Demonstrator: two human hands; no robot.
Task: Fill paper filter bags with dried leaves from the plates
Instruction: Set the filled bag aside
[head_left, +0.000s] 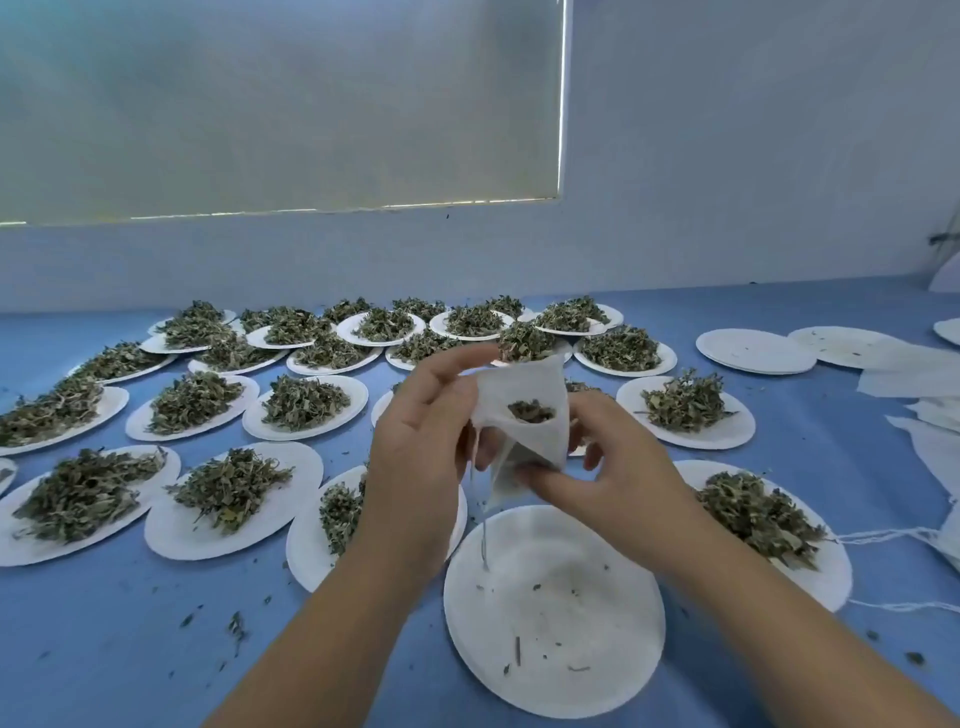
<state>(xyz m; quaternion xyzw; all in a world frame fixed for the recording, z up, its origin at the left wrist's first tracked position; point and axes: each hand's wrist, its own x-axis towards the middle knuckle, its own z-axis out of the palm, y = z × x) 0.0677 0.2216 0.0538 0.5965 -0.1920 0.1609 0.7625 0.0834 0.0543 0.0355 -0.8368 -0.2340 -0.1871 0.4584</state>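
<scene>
A white paper filter bag (530, 395) is held up above the table, its mouth open and dried green leaves (531, 411) showing inside. My left hand (421, 441) pinches the bag's left edge near the top. My right hand (608, 462) grips the bag from the right and lower corner. A thin string hangs from the bag toward a nearly bare white plate (554, 613) with only crumbs on it, right below my hands. Several white plates heaped with dried leaves (228, 488) cover the blue table around it.
Bare plates (756, 352) are stacked at the back right. Loose white filter bags (914, 374) and strings (893, 535) lie along the right edge. Leaf crumbs are scattered on the blue table (130, 639) at the front left. A wall and window blind stand behind.
</scene>
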